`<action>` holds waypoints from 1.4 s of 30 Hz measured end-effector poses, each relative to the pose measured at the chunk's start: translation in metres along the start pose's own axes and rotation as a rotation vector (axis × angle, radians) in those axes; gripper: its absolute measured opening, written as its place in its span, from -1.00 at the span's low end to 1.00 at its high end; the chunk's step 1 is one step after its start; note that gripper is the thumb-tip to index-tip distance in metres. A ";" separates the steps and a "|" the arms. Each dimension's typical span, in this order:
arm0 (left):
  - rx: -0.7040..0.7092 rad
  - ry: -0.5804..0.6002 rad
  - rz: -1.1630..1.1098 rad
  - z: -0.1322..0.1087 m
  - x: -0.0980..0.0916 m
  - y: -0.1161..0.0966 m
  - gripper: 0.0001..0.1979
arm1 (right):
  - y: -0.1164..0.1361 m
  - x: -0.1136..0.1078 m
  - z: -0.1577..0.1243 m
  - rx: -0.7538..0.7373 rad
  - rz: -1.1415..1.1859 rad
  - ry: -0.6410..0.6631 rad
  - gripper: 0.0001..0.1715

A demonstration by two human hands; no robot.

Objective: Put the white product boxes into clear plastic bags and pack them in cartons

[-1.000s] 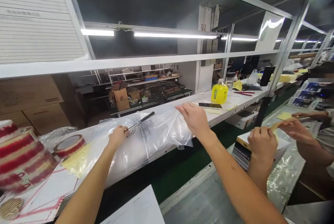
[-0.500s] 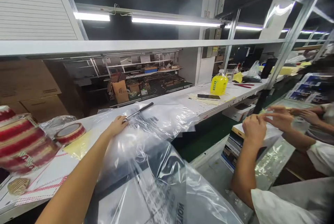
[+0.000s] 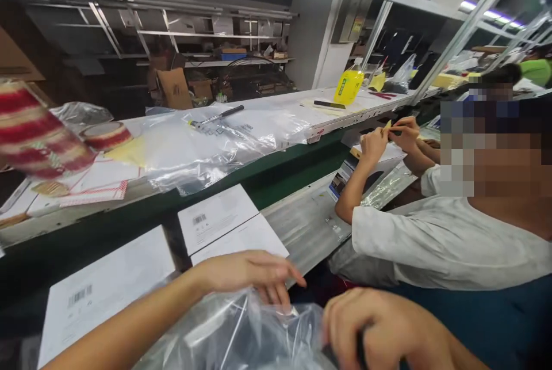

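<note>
A crumpled clear plastic bag (image 3: 241,335) fills the bottom middle of the head view, its lower part cut off by the frame. Over its top edge lies my left hand (image 3: 252,275), fingers stretched out and pointing right, touching the film. My right hand (image 3: 383,324) is at the bag's right side with curled fingers, slightly blurred, closed on the film. Ahead on the bench, printed clear plastic bags (image 3: 267,128) lie flat. A slim tool with a dark handle (image 3: 219,115) rests on them, away from both hands.
White boxes with barcodes (image 3: 215,220) stand below the bench edge (image 3: 172,183). Red-striped tape rolls (image 3: 106,135) are at left. A yellow bottle (image 3: 348,87) and a phone (image 3: 329,105) sit farther along. A co-worker in a white shirt (image 3: 405,232) works close on my right.
My left hand has left the tool on the bench and come down to the bag in front of me. My right hand has entered view. The view has tilted down, showing white boxes.
</note>
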State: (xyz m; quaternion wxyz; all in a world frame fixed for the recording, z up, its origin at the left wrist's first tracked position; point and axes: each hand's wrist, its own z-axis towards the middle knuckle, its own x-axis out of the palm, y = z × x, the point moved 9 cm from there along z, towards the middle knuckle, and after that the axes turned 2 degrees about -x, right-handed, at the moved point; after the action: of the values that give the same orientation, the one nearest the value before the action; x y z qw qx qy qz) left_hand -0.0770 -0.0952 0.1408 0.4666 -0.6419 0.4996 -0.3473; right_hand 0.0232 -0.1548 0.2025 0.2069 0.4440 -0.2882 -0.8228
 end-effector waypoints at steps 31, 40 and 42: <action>-0.235 -0.655 0.317 -0.034 0.022 0.028 -0.74 | 0.040 0.018 -0.017 -0.122 -0.362 0.253 -0.66; -0.102 -0.800 -0.636 -0.005 0.043 0.048 -0.71 | -0.022 0.004 -0.028 0.053 -0.395 -0.180 -0.79; -0.083 -0.838 -0.708 -0.009 0.055 0.055 -0.74 | -0.022 0.007 -0.031 -0.035 -0.387 -0.148 -0.75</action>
State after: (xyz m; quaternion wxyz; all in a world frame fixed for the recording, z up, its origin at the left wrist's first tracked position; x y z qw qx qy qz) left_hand -0.0885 -0.1539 0.0902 0.4546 -0.8720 0.0379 -0.1775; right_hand 0.0440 -0.1512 0.1700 0.0312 0.4258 -0.1975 -0.8825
